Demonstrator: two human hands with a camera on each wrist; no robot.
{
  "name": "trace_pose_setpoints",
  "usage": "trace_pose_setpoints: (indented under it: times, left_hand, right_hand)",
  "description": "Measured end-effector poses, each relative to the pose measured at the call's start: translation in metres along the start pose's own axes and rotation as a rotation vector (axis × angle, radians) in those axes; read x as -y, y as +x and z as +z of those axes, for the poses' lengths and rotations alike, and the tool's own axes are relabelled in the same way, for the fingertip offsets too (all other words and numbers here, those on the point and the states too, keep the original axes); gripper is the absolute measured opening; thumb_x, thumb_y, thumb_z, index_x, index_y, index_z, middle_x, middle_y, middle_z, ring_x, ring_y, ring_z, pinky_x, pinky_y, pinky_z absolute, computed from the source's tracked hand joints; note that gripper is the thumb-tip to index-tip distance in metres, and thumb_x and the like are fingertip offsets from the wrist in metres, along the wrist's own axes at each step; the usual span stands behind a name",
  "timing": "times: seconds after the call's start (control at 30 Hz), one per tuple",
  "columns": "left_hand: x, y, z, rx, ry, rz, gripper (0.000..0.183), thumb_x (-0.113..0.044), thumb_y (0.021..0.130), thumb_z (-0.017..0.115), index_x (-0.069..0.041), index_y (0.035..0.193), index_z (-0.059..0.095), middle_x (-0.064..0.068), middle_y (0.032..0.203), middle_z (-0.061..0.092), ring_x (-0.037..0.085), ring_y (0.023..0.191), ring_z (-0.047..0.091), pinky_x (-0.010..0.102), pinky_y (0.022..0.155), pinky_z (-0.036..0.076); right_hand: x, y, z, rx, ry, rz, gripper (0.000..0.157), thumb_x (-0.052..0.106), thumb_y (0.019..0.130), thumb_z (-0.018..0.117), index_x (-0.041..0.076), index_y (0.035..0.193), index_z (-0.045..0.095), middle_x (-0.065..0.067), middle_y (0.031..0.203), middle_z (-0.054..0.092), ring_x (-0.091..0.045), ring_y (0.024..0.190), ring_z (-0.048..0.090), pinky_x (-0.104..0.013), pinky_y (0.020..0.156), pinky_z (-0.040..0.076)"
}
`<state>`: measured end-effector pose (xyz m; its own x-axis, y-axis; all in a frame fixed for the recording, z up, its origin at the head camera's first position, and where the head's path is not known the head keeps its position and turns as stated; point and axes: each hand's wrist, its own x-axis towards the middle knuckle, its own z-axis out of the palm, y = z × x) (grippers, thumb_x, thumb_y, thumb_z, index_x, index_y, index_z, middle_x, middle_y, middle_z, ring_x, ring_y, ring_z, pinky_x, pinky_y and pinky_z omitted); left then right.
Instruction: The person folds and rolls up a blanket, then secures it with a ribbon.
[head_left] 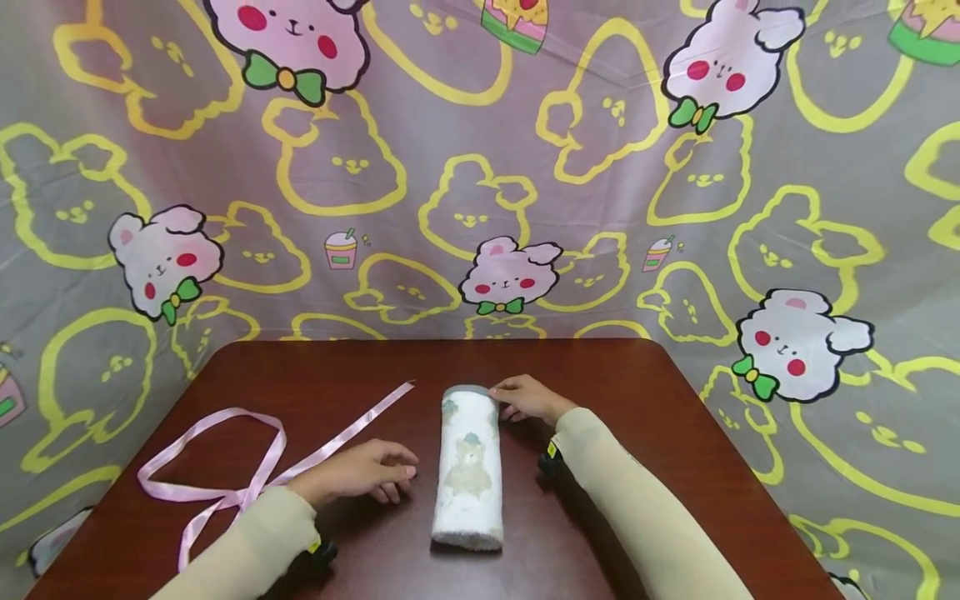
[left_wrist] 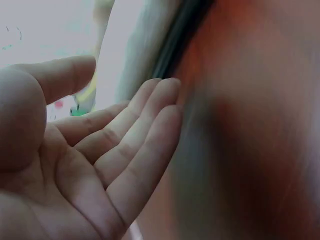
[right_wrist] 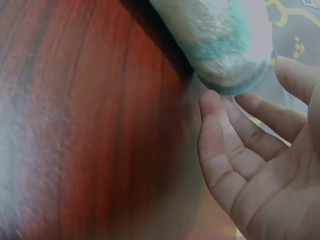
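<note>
A white, fuzzy rolled towel (head_left: 468,508) with a printed bear and a grey-teal far edge lies lengthwise on the table in the head view. My right hand (head_left: 534,399) is at its far right corner. In the right wrist view the fingertips (right_wrist: 210,102) meet the towel's teal end (right_wrist: 235,85), while the thumb stands apart from it. To the left of the towel my left hand (head_left: 358,472) hovers with loosely bent fingers and holds nothing. The left wrist view shows its palm (left_wrist: 65,185) and a blurred pale stretch of the towel (left_wrist: 135,45) beyond the fingers.
A pink satin ribbon (head_left: 258,482) lies in loops on the left of the dark red-brown table (head_left: 637,467), partly behind my left forearm. One ribbon end reaches toward the towel. A grey curtain (head_left: 480,192) with cartoon animals hangs around the table's back and sides.
</note>
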<state>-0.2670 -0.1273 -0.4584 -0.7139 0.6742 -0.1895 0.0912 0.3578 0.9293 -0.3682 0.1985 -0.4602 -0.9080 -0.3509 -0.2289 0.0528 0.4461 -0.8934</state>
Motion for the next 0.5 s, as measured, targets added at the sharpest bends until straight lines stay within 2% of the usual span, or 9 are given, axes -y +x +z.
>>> trace_pose_setpoints:
  times: [0.07,0.17,0.2,0.27,0.3,0.37,0.43,0.5]
  left_hand:
    - [0.003,-0.001,-0.017,-0.075,0.161,0.026,0.035,-0.024,0.087,0.057,0.003,0.11,0.054,0.012,0.084,0.063,0.026,0.068,0.061,0.037,0.058,0.049]
    - [0.008,-0.006,-0.041,-0.243,0.49,0.035,0.023,-0.02,0.083,0.062,-0.003,0.1,0.06,0.002,0.077,0.061,0.016,0.065,0.057,0.033,0.057,0.046]
    - [0.01,-0.009,-0.049,-0.307,0.6,0.018,0.021,-0.02,0.081,0.065,-0.006,0.097,0.061,-0.002,0.076,0.06,0.014,0.065,0.055,0.032,0.057,0.045]
    - [0.014,-0.013,-0.061,-0.417,0.748,-0.042,0.02,-0.022,0.077,0.069,-0.01,0.092,0.063,-0.005,0.075,0.058,0.012,0.066,0.053,0.033,0.06,0.043]
    - [0.017,-0.015,-0.066,-0.457,0.798,-0.085,0.022,-0.024,0.075,0.07,-0.011,0.091,0.063,-0.006,0.075,0.057,0.011,0.068,0.052,0.035,0.062,0.043]
    - [0.022,-0.019,-0.074,-0.486,0.838,-0.158,0.026,-0.027,0.072,0.072,-0.011,0.09,0.063,-0.003,0.076,0.057,0.014,0.069,0.053,0.038,0.063,0.042]
    - [0.026,-0.02,-0.078,-0.492,0.853,-0.213,0.028,-0.031,0.07,0.073,-0.011,0.086,0.062,-0.002,0.075,0.057,0.016,0.069,0.052,0.039,0.063,0.041]
    - [0.028,-0.02,-0.079,-0.479,0.876,-0.231,0.025,-0.031,0.07,0.073,-0.012,0.079,0.06,-0.002,0.071,0.055,0.017,0.066,0.051,0.039,0.06,0.04]
  right_hand:
    - [0.0,0.0,-0.003,0.001,-0.005,-0.006,0.035,0.034,0.085,0.058,0.011,0.111,0.06,-0.007,0.101,0.059,-0.024,0.08,0.061,-0.037,0.067,0.05]
    - [0.001,-0.001,-0.005,0.002,-0.015,-0.022,0.033,0.033,0.085,0.059,0.01,0.109,0.061,-0.007,0.099,0.06,-0.025,0.08,0.062,-0.037,0.067,0.05]
    - [0.001,-0.001,-0.006,0.003,-0.013,-0.027,0.033,0.032,0.085,0.06,0.009,0.109,0.061,-0.007,0.099,0.06,-0.025,0.08,0.062,-0.037,0.067,0.05]
    - [0.002,0.0,-0.007,0.002,-0.01,-0.034,0.033,0.032,0.084,0.06,0.008,0.108,0.062,-0.007,0.098,0.061,-0.026,0.08,0.062,-0.037,0.067,0.05]
    - [0.002,0.0,-0.007,0.002,-0.009,-0.037,0.034,0.031,0.084,0.061,0.008,0.108,0.062,-0.008,0.097,0.061,-0.026,0.079,0.062,-0.038,0.067,0.05]
    - [0.002,0.001,-0.008,0.005,-0.008,-0.04,0.035,0.031,0.084,0.061,0.006,0.109,0.061,-0.007,0.097,0.061,-0.026,0.079,0.062,-0.038,0.067,0.05]
    - [0.004,0.002,-0.009,0.011,-0.016,-0.041,0.036,0.031,0.084,0.061,0.006,0.11,0.061,-0.007,0.097,0.061,-0.026,0.08,0.062,-0.038,0.067,0.05]
    - [0.007,0.001,-0.01,0.015,-0.031,-0.044,0.036,0.031,0.085,0.06,0.006,0.111,0.061,-0.006,0.098,0.061,-0.026,0.08,0.062,-0.038,0.067,0.05]
